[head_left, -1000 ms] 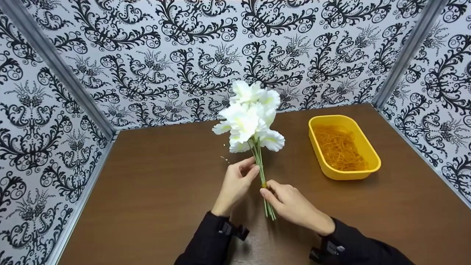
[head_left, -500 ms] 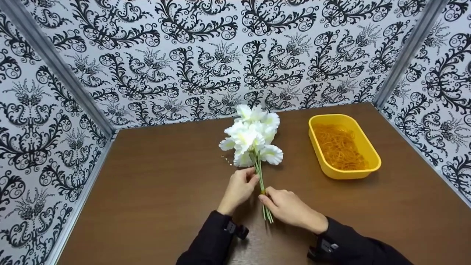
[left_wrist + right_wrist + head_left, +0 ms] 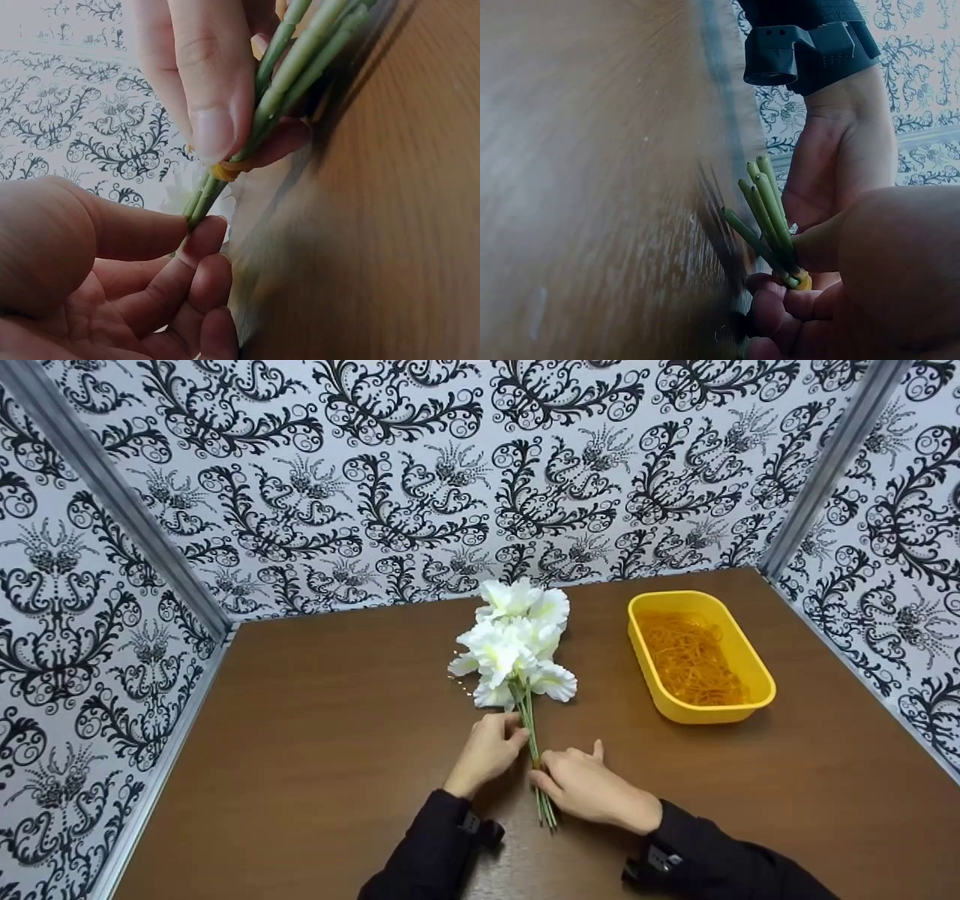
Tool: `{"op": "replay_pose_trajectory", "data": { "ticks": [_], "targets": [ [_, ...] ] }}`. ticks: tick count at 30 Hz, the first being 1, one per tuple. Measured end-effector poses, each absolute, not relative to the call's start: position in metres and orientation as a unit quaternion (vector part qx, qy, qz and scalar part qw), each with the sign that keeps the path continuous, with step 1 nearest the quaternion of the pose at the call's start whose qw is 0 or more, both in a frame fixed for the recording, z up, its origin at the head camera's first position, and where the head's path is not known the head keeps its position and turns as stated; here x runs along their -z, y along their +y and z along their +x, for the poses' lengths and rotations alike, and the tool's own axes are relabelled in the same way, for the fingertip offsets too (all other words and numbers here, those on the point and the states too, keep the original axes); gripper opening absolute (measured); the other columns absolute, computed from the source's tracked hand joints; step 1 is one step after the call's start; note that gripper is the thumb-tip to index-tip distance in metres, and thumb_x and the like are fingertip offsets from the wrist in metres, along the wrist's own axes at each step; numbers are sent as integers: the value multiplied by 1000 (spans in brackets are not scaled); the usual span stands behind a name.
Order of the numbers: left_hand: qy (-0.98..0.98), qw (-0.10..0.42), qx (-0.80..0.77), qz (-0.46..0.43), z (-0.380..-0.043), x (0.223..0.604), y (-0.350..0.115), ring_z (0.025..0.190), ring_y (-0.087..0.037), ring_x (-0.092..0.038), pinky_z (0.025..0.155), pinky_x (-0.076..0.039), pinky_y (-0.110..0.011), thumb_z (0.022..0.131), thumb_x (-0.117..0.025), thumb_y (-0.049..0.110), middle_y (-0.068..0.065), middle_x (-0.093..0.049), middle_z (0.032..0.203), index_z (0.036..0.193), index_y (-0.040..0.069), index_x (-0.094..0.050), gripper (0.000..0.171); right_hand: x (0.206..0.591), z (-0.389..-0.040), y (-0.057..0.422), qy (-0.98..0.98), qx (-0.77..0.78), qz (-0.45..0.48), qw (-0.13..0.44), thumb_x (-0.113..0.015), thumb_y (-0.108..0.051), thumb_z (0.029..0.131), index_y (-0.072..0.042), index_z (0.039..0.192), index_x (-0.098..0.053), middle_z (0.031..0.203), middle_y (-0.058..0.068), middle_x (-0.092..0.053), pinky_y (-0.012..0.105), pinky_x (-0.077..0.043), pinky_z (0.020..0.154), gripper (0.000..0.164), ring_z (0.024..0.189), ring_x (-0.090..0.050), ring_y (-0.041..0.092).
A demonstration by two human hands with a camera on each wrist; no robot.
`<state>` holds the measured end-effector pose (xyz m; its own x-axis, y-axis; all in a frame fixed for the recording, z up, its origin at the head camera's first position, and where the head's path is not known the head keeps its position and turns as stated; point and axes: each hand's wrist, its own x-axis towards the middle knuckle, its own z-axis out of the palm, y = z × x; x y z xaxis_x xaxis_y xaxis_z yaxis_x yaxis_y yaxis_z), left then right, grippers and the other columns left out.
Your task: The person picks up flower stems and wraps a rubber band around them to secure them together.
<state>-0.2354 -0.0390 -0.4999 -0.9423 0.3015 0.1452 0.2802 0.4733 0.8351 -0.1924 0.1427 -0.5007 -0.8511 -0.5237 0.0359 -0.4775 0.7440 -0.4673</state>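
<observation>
A bunch of white artificial flowers (image 3: 514, 641) lies low over the brown table, blooms toward the back wall. Its green stems (image 3: 289, 75) are bound by a yellow rubber band (image 3: 225, 171). My left hand (image 3: 487, 750) pinches the stems between thumb and fingers, on the bloom side of the band. Right at the band, my right hand (image 3: 589, 787) pinches the stems with its thumb and fingers. In the right wrist view, several cut stem ends (image 3: 761, 199) stick out past the right thumb, and the rubber band (image 3: 802, 280) shows between the fingers.
A yellow tub (image 3: 759, 682) full of loose rubber bands (image 3: 690, 660) stands on the table (image 3: 322, 750) to the right. Patterned black-and-white walls (image 3: 420, 487) enclose the back and both sides. Small white specks show left of the blooms.
Both hands have lowered the bouquet and drawn it toward the front of the table. Most of this came in the first half second. A right finger now sticks up.
</observation>
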Motion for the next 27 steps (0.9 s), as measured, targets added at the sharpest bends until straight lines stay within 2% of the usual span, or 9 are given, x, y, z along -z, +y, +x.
{"op": "replay_pose_trajectory", "data": {
  "ticks": [10,18,21,24,27],
  "targets": [
    [857,16,-488,163,-235,502,-37,52,-6,-47,48,-38,-21,93,-63,2,5,-56,64,89,4,-69,8,501,-191,145,937,217,-273,29,-58,-34,102,-20,78,-56,74,-7,-56,91,-19,90,28,82,-63,30],
    [857,17,-490,157,-234,504,-37,52,-6,-46,48,-38,-20,92,-64,2,4,-55,63,82,6,-66,11,499,-190,145,935,211,-282,32,-56,-37,104,-19,80,-58,74,-7,-58,90,-23,89,29,83,-64,29],
    [856,16,-492,159,-234,504,-38,51,-5,-44,47,-36,-20,92,-64,2,5,-52,61,80,6,-64,12,495,-190,148,931,218,-289,47,-54,-38,104,-20,83,-59,75,-9,-58,87,-28,88,29,82,-65,25],
    [855,18,-494,157,-234,504,-39,50,-5,-44,47,-35,-20,92,-63,3,6,-51,60,79,6,-62,14,489,-190,154,923,231,-301,65,-53,-40,105,-19,88,-61,79,-12,-60,78,-38,85,27,80,-64,17],
    [856,20,-493,154,-233,502,-40,51,-6,-45,50,-36,-21,93,-64,4,6,-54,62,79,6,-61,14,481,-190,163,914,250,-310,77,-54,-40,104,-18,96,-63,83,-12,-61,56,-51,79,25,77,-61,11]
  ]
}}
